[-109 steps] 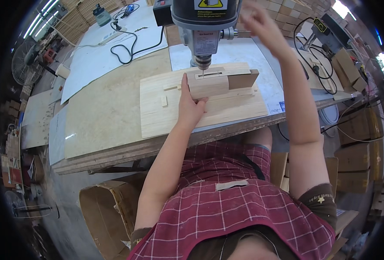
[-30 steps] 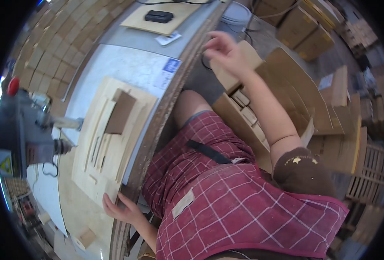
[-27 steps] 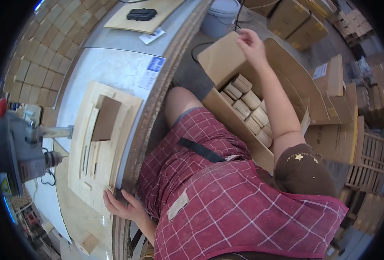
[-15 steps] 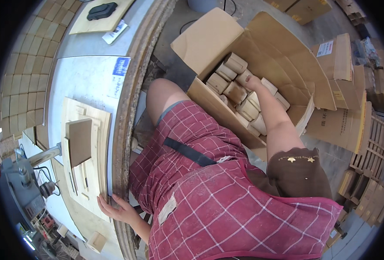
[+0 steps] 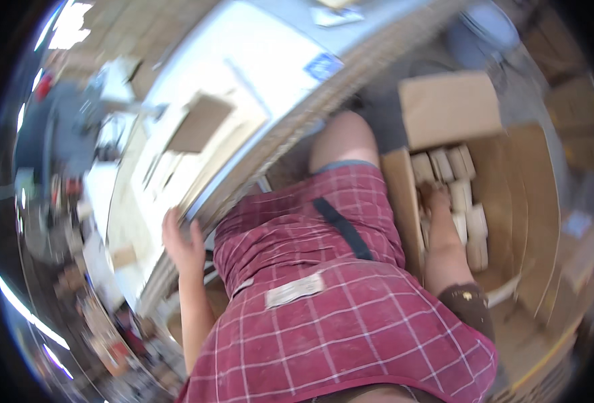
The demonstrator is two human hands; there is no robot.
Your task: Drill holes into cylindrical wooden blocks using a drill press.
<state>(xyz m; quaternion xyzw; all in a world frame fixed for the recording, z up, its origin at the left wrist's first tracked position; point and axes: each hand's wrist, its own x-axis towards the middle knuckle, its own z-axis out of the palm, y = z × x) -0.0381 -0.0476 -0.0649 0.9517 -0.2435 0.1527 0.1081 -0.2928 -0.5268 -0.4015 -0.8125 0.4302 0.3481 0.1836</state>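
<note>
Wooden blocks (image 5: 476, 225), right hand (image 5: 436, 199) shifted among them

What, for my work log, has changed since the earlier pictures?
The left hand let go of the block under the drill and moved to the edge of the table; a wooden block now lies on the table's left part. The right hand came down from beside the drill into the cardboard box, among pale blocks; its grip is unclear. The brown panel stayed on the board.
</note>
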